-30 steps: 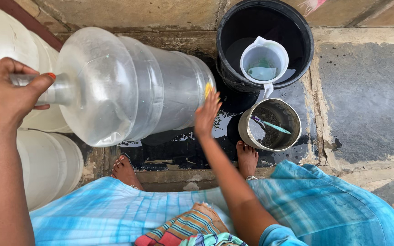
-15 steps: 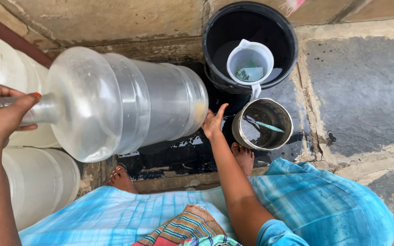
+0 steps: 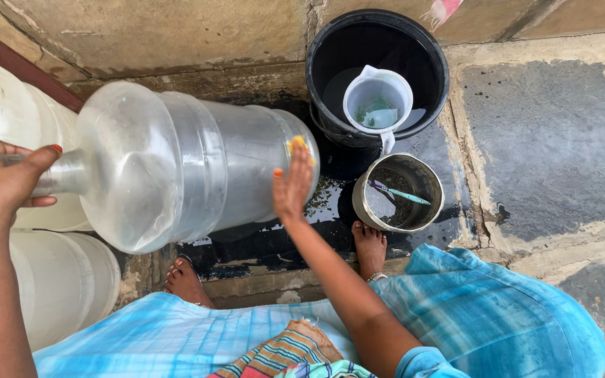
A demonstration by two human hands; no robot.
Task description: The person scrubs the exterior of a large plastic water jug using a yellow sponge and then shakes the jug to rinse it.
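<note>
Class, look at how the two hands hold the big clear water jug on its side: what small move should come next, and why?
Probably a short rub of the right hand across the jug's base. It presses a yellow scrubber against the bottom end of the clear water jug, while the left hand grips the neck and holds the jug on its side above the wet floor.

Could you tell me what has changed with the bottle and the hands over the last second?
The right hand slid along the clear water bottle's base end with a yellow scrubber. The left hand kept gripping the neck, and the bottle stayed on its side. Black bucket, white jug and metal pot unchanged.
</note>
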